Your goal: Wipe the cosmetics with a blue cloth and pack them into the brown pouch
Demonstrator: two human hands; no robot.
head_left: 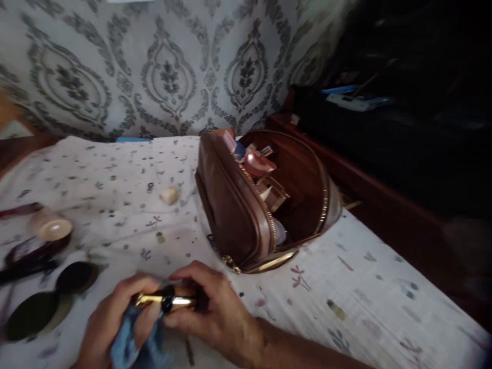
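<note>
A gold-and-black cosmetic tube (167,299), shaped like a lipstick, lies level between my two hands. My left hand (109,318) closes on its left end and also grips a crumpled blue cloth (140,338). Fingers of my right hand (215,302) pinch the right end, hiding its tip. Just beyond the hands, a brown leather makeup bag (226,205) stands unzipped, with a gold zipper round its opening. Inside the bag are a shiny pink rounded item (258,162), a clear-sided case (273,193) and other small things partly hidden by its wall.
On the patterned sheet (115,174) sits a small cream-coloured lump (169,195). At left are a beige cup-like item (52,228), a dark round item (77,277) and a larger dark oval (33,315). A dark wooden edge (369,189) runs along the right.
</note>
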